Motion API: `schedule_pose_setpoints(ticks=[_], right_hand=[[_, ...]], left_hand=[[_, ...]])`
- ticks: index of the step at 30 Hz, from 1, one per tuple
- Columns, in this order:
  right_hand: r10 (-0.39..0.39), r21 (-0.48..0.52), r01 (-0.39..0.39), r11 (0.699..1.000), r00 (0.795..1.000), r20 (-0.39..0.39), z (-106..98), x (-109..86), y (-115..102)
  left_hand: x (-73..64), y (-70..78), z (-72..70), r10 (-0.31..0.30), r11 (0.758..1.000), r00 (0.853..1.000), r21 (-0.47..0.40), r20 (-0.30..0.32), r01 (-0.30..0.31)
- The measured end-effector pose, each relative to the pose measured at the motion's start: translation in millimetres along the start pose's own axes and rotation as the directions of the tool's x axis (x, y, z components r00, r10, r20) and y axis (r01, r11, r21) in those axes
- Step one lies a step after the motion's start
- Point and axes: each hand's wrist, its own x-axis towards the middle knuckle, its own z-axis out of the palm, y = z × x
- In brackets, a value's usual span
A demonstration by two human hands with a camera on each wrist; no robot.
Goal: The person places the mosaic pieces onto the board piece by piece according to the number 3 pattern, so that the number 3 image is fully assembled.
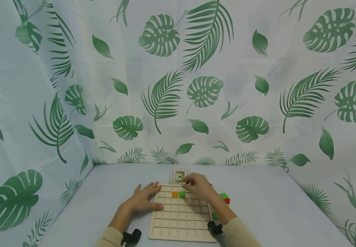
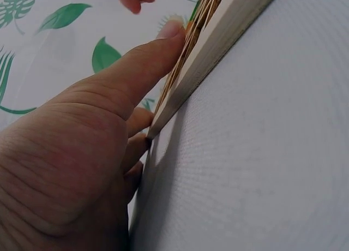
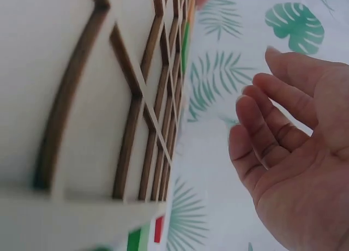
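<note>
At the gridded board (image 1: 181, 215): left hand (image 1: 144, 200) resting, right hand (image 1: 197, 187) hovering

The pale wooden board is lying flat on the white worktop (image 1: 289, 212), directly in front of the person. An orange tile (image 1: 174, 194) and a green tile (image 1: 182, 194) are sitting side by side in neighbouring cells, near the far edge.

Left hand: spreading wide at the board's left side. The thumb (image 2: 173, 30) is touching the rim; the other fingers are stretching toward the far left corner.

Right hand: hovering over the far right part of the board, fingers loosely curving, the thumb standing a little apart from them. The right wrist view is showing the palm and the gaps between the digits.

Just past the far edge, a small pattern card (image 1: 173, 175) is lying on the worktop, its printed grid carrying coloured squares; the right hand is partly covering it.

Loose pieces along the board's right side: a green block (image 1: 224, 195) is lying against a red block (image 1: 227, 201), and another green piece (image 1: 215, 215) is showing nearer the person, partly hidden by the right forearm.

Both arms are wearing beige sleeves (image 1: 241, 231) and black wrist cameras (image 1: 131, 236). Behind, a white backdrop (image 1: 171, 68) is hanging, printed with green leaves.
</note>
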Motion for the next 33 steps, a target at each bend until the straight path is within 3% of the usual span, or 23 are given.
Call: schedule_pose_setpoints(ticks=[15,33], right_hand=[[0.059,0.015,-0.058,0.998,0.996,-0.069,-37,-12.0,14],[0.174,0.008,-0.174,0.985,0.984,-0.037,-69,-23.4,36]], left_hand=[[0.8,-0.5,0.6,-0.014,1.000,1.000,-0.020,0.000,0.014],[0.0,2.8,1.3,-0.009,1.000,1.000,-0.004,-0.005,0.009]])
